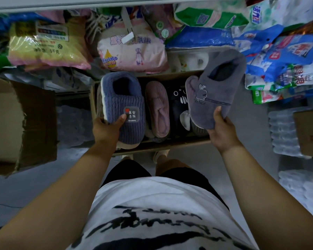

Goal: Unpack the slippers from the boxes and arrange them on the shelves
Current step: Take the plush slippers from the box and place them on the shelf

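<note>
the left hand (107,129) grips a blue knit slipper (124,107) over the left end of the open cardboard box (161,147). the right hand (222,130) pinches a grey rabbit slipper (215,87), raised above the right end.

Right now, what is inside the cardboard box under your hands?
A pink slipper and a black slipper with white markings lie side by side in the cardboard box. The blue slipper in the left hand and grey slipper in the right hand cover both ends.
</note>
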Demonstrator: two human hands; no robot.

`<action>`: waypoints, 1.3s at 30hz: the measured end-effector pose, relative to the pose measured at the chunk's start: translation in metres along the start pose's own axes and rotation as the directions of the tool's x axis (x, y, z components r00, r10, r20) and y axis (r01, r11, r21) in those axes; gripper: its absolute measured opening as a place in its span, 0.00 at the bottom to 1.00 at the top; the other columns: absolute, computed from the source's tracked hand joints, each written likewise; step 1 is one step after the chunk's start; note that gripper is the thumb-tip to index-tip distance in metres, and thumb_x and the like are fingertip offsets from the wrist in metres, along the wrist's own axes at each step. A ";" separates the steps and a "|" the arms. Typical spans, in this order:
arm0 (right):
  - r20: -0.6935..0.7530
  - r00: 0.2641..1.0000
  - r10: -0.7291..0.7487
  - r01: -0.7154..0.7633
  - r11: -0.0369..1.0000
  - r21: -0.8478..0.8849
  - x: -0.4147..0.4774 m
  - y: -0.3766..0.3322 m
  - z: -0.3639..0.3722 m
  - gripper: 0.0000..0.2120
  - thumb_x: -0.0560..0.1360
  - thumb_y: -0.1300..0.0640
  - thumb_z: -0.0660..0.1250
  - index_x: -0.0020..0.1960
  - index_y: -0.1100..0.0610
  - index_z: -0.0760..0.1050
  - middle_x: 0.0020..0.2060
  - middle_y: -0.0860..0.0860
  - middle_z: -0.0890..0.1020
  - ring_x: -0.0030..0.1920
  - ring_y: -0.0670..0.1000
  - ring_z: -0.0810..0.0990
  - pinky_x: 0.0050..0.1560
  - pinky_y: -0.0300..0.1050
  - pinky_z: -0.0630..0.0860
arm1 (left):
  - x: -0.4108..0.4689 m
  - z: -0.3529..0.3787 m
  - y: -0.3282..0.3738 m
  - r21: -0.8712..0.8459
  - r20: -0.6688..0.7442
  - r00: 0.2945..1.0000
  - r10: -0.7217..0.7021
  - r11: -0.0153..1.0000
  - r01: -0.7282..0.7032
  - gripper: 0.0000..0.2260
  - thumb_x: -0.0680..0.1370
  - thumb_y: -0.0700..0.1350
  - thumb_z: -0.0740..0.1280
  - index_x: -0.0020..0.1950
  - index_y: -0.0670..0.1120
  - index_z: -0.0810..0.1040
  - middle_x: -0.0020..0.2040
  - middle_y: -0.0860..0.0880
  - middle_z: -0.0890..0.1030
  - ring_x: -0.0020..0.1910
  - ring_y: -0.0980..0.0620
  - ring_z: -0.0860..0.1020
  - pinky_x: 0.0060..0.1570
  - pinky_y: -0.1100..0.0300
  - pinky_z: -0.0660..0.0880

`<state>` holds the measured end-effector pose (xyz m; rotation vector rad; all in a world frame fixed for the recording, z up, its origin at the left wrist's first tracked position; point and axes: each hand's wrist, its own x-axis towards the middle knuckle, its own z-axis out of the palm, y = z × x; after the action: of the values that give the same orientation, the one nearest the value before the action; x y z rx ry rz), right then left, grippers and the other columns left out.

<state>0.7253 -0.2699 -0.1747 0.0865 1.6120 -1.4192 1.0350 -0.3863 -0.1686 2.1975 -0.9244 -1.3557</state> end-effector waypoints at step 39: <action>0.354 0.916 0.188 -0.043 0.924 -0.379 -0.007 0.057 0.085 0.21 0.76 0.44 0.73 0.66 0.53 0.77 0.57 0.50 0.85 0.57 0.49 0.84 0.52 0.42 0.82 | -0.034 0.009 0.020 0.120 -0.151 0.966 0.208 0.974 -0.190 0.29 0.75 0.55 0.75 0.62 0.34 0.73 0.57 0.36 0.80 0.57 0.38 0.80 0.41 0.59 0.73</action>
<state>0.8131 -0.3155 -0.2008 -0.2931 1.4809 -0.9500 1.0097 -0.3759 -0.1387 2.1848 -1.1423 -1.0408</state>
